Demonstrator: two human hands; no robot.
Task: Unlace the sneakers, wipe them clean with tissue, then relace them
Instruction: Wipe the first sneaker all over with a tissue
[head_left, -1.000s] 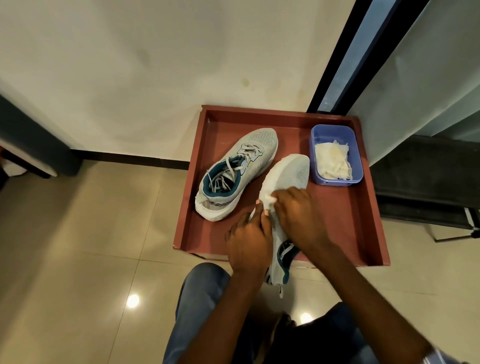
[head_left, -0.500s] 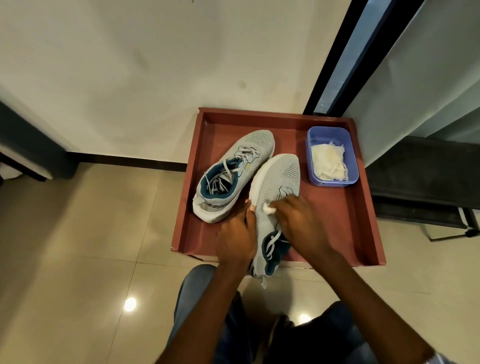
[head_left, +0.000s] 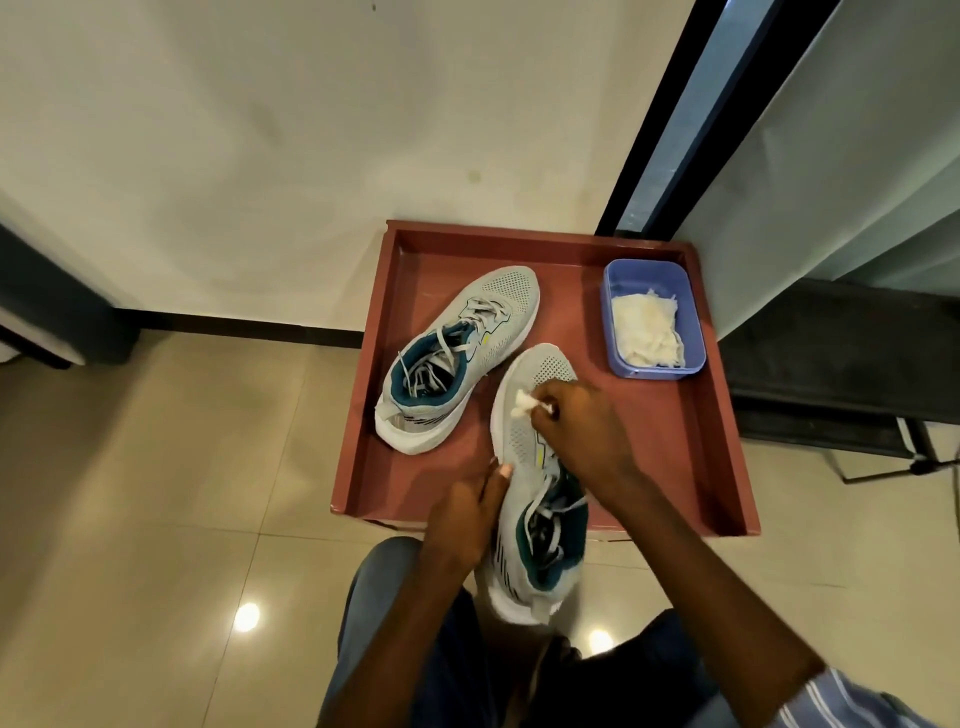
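Observation:
Two grey sneakers with teal lining are over a red-brown tray (head_left: 696, 447). The left sneaker (head_left: 457, 358) lies flat in the tray with loose laces. The near sneaker (head_left: 535, 499) juts over the tray's front edge. My left hand (head_left: 462, 514) grips its left side at mid-length. My right hand (head_left: 582, 426) pinches a small wad of white tissue (head_left: 523, 404) against the upper near the toe. Loosened laces show in the near sneaker's opening.
A blue plastic tub (head_left: 653, 317) with white tissue sits in the tray's back right corner. The tray stands on a beige tiled floor against a cream wall. A dark chair (head_left: 852, 364) is to the right. My knees in jeans are below the near sneaker.
The near sneaker has turned upright and come closer to me. My right hand with the tissue slid toward the toe. My left hand shifted down along the shoe's side.

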